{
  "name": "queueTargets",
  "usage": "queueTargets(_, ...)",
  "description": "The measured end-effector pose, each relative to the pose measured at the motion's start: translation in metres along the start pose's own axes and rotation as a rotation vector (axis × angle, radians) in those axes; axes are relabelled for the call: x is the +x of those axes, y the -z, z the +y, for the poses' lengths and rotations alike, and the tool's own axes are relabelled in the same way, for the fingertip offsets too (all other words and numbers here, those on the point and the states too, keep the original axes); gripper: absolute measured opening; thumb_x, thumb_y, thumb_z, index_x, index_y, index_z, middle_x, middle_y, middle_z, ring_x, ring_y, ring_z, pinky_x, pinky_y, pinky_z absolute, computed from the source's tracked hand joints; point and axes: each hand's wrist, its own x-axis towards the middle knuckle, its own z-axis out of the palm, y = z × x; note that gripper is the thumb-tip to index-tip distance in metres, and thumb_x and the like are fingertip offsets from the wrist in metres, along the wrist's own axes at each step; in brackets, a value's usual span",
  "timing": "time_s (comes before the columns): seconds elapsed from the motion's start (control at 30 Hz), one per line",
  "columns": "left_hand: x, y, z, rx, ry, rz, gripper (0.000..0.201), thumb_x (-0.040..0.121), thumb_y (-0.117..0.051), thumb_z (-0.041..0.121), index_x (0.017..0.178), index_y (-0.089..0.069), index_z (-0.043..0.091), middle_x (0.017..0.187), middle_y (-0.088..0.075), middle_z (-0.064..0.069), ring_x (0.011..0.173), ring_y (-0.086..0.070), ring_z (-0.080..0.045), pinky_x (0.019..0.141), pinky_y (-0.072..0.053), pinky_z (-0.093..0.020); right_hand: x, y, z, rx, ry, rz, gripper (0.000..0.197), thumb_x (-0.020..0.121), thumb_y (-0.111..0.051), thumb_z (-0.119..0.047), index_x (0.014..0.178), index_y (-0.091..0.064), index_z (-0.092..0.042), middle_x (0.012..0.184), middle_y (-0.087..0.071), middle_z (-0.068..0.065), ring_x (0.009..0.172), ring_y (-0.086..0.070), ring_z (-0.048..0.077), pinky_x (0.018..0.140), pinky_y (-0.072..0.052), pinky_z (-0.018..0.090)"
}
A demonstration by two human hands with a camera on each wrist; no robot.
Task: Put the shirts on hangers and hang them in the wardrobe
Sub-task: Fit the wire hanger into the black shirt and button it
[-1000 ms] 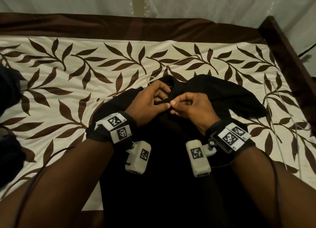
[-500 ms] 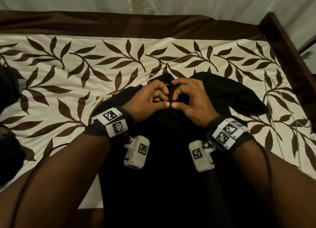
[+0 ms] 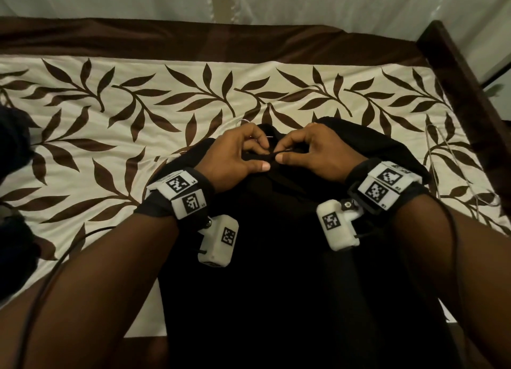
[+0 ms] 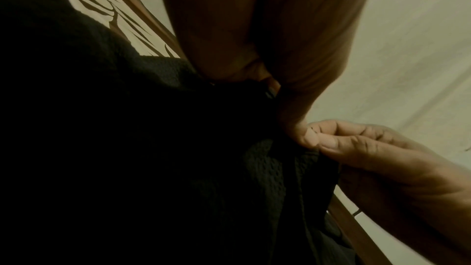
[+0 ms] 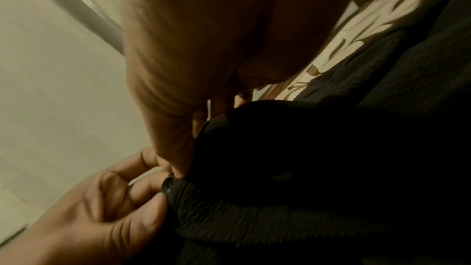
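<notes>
On the leaf-print bedspread [image 3: 138, 136], both hands pinch the textured black shirt [image 3: 276, 258]

No legible words, brands or numbers appear. The only signs are black-and-white square coded markers: two on the white block strapped to the left wrist [image 3: 184, 193], one on the left wrist camera [image 3: 218, 240], two on the right wrist block [image 3: 385, 184] and one on the right wrist camera [image 3: 336, 224]. Tiny characters beside them are unreadable.

Black textured shirt [image 3: 276, 258] flat on bed, wire hanger hook [image 3: 243, 122] at collar.
</notes>
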Motion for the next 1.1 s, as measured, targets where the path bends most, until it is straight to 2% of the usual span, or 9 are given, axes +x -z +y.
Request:
queueTargets(0.23,0.007,-0.004,0.000,0.065,-0.022,0.132,0.025,0.079,-0.078,0.006,0.098,-0.070,0.019,0.091,-0.074,0.004,0.092,-0.070,-0.007,0.098,-0.053,-0.042,0.005,0.000,0.004,0.078,-0.119,0.095,0.014,0.088,-0.074,-0.023,0.101,-0.075,-0.018,0.095,-0.073,-0.005,0.092,-0.066,0.004,0.086,-0.050,0.018)
queueTargets(0.37,0.012,-0.004,-0.002,0.259,0.027,0.360,0.018,0.082,-0.076,0.030,0.098,-0.069,0.035,0.100,-0.068,0.020,0.108,-0.059,-0.007,0.108,-0.035,-0.049,0.002,-0.013,0.011,-0.271,-0.129,0.337,0.032,0.085,-0.074,-0.035,0.115,-0.067,-0.028,0.116,-0.063,-0.006,0.112,-0.051,0.015,0.093,-0.039,0.028)
queueTargets(0.43,0.007,0.002,-0.002,0.459,0.072,0.492,0.025,0.086,-0.073,0.032,0.110,-0.067,0.034,0.114,-0.066,0.014,0.118,-0.051,-0.017,0.106,-0.032,-0.044,-0.016,-0.018,0.012,-0.239,-0.179,0.418,0.028,0.085,-0.075,-0.031,0.110,-0.064,-0.027,0.112,-0.059,-0.006,0.100,-0.055,0.011,0.085,-0.044,0.025)
queueTargets(0.5,-0.009,0.007,0.000,0.430,0.100,0.544,0.022,0.088,-0.072,0.028,0.110,-0.066,0.027,0.103,-0.067,0.008,0.106,-0.057,-0.017,0.096,-0.043,-0.037,-0.045,-0.027,0.015,-0.191,-0.195,0.436,0.018,0.085,-0.075,-0.026,0.095,-0.061,-0.028,0.095,-0.060,-0.010,0.081,-0.058,0.005,0.073,-0.050,0.025)
queueTargets(0.6,-0.059,0.001,0.000,0.342,0.206,0.396,0.010,0.088,-0.072,0.030,0.087,-0.067,0.021,0.077,-0.065,0.005,0.075,-0.062,-0.012,0.074,-0.051,-0.030,-0.099,-0.045,0.019,-0.256,-0.266,0.291,0.019,0.084,-0.074,-0.030,0.075,-0.058,-0.025,0.069,-0.062,-0.010,0.071,-0.064,0.011,0.067,-0.051,0.035)
queueTargets(0.67,-0.101,-0.013,-0.008,0.413,0.258,0.277,0.022,0.085,-0.074,0.039,0.077,-0.066,0.020,0.072,-0.067,0.004,0.074,-0.065,-0.016,0.075,-0.053,-0.034,-0.135,-0.060,0.018,-0.370,-0.394,0.169,0.028,0.083,-0.072,-0.045,0.074,-0.055,-0.024,0.066,-0.061,-0.009,0.074,-0.066,0.017,0.064,-0.049,0.033)
queueTargets(0.83,-0.197,-0.078,-0.033,0.672,0.370,0.027,0.043,0.081,-0.070,0.058,0.105,-0.059,0.024,0.104,-0.054,0.004,0.093,-0.058,-0.018,0.082,-0.048,-0.033,-0.191,-0.102,0.005,-0.424,-0.543,0.080,0.049,0.076,-0.059,-0.073,0.096,-0.044,-0.032,0.093,-0.058,-0.006,0.087,-0.064,0.028,0.072,-0.052,0.038)
queueTargets(0.97,-0.220,-0.106,-0.038,0.679,0.354,-0.036,0.040,0.083,-0.074,0.028,0.114,-0.049,0.019,0.116,-0.040,-0.002,0.100,-0.055,-0.024,0.081,-0.041,-0.027,-0.194,-0.117,-0.004,-0.402,-0.561,0.103,0.045,0.087,-0.064,-0.051,0.119,-0.044,-0.027,0.112,-0.060,0.001,0.101,-0.063,0.034,0.082,-0.051,0.042)
queueTargets(1.1,-0.227,-0.084,-0.026,0.664,0.392,-0.048,0.016,0.083,-0.069,0.013,0.087,-0.056,0.022,0.089,-0.057,0.004,0.090,-0.062,-0.022,0.071,-0.039,-0.026,-0.204,-0.100,-0.009,-0.239,-0.582,0.244,0.013,0.086,-0.067,-0.025,0.099,-0.067,-0.026,0.089,-0.073,0.000,0.093,-0.068,0.028,0.079,-0.052,0.034)
